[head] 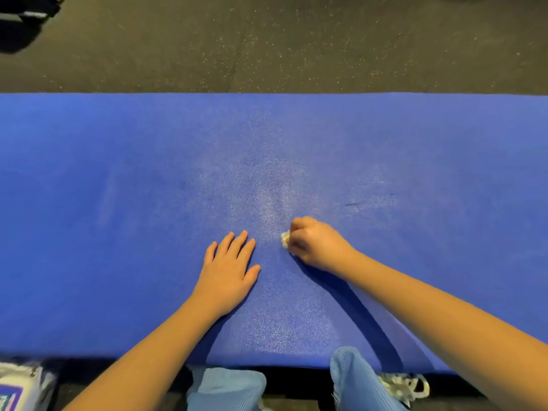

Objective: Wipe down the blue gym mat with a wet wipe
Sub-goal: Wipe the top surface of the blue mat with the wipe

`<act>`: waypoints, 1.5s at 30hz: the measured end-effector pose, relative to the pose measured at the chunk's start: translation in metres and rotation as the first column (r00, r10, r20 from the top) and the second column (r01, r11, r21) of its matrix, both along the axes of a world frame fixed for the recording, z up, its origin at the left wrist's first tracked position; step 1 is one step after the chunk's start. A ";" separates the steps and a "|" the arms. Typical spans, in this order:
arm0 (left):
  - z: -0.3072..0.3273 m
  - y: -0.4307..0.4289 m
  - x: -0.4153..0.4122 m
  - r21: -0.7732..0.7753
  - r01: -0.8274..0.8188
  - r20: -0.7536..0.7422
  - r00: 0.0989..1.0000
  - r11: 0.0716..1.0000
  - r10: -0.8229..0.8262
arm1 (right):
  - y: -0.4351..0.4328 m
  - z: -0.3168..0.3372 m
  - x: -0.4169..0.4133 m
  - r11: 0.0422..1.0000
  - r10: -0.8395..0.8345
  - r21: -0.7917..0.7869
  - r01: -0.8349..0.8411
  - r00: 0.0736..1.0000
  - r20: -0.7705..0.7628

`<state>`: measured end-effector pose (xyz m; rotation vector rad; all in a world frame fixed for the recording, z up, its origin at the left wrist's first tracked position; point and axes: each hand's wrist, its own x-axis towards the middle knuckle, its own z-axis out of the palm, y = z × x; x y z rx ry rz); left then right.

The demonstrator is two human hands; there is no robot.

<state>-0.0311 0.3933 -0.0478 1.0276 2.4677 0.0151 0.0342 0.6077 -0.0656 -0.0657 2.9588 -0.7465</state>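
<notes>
Now presses the left hand (228,268) flat on the blue mat (118,173), toward its near side, fingers (237,244) straight and slightly spread; grips a crumpled wet wipe (285,239) in the curled fingers of the right hand (317,246), just to the right, against the mat.

No legible text or labels

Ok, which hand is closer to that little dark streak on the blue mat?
Right. The right hand, gripping the wet wipe, is just toward the person and left of the dark streak on the blue mat; the left hand lies flat farther left.
</notes>
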 end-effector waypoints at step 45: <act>-0.033 0.038 -0.063 0.098 0.154 -0.199 0.971 0.983 -0.133 | 0.070 -0.020 -0.060 0.996 0.069 0.059 -0.060 0.986 -0.154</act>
